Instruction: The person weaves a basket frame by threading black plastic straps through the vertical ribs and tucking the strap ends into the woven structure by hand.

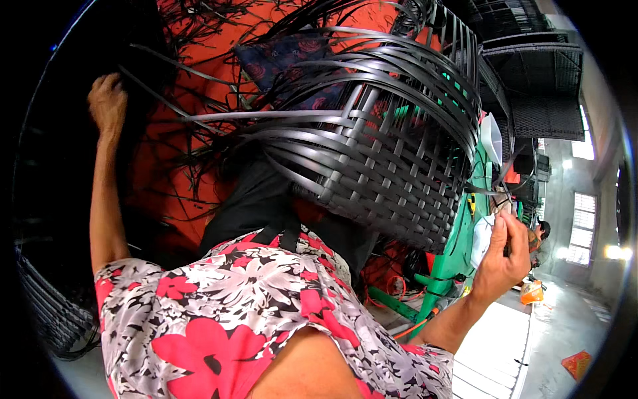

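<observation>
A partly woven panel [399, 173] of flat, dark grey plastic strips on a frame lies in front of me, tilted, its weave tight at the lower right. Long loose strips [319, 136] fan out from its left edge and arch over its top. My right hand [506, 256] is raised beyond the panel's right side, thumb and fingers pinched on a thin dark strip [503, 201]. Far out to the left, my left hand [108, 105] is closed near the ends of two strips [149, 90]; whatever lies inside its fingers is hidden.
Loose strips [189, 149] litter the red floor covering [219, 16]. A dark patterned cloth [279, 63] lies beyond the panel. Green supports [445, 266] stand under its right side. Dark woven furniture [535, 86] is stacked at the far right, with another person [541, 234] in the background.
</observation>
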`<control>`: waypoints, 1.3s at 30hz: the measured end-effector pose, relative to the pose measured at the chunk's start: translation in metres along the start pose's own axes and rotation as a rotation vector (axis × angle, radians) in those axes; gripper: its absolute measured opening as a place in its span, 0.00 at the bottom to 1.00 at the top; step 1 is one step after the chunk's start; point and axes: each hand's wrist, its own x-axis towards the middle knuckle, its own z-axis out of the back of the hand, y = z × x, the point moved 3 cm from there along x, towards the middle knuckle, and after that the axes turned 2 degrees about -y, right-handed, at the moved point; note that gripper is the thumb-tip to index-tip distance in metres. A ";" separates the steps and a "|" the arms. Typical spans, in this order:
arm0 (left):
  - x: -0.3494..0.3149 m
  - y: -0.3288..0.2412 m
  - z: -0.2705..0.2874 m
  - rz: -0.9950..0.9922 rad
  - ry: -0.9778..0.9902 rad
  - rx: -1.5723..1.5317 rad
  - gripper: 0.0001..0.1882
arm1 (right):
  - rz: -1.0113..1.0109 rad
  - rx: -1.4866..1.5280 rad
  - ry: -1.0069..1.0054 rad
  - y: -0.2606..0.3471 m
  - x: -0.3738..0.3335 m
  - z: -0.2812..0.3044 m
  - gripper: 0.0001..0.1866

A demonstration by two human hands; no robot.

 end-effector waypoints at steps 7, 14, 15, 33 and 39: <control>-0.010 -0.311 0.106 -0.422 0.905 -1.379 0.09 | 0.077 0.364 0.056 0.041 -0.029 -0.036 0.07; 0.002 -0.326 0.086 -0.395 1.196 -1.411 0.14 | 0.132 0.341 -0.058 0.040 -0.054 -0.050 0.08; 0.006 -0.322 0.089 -0.422 1.200 -1.412 0.14 | 0.142 0.361 -0.078 0.039 -0.056 -0.054 0.08; -0.077 -0.099 -0.079 -0.119 0.237 -0.520 0.04 | 0.074 0.491 -0.268 0.011 -0.065 -0.043 0.21; -0.031 -0.308 0.183 -0.182 0.306 -1.115 0.09 | -0.403 0.962 -0.153 -0.013 -0.072 -0.077 0.54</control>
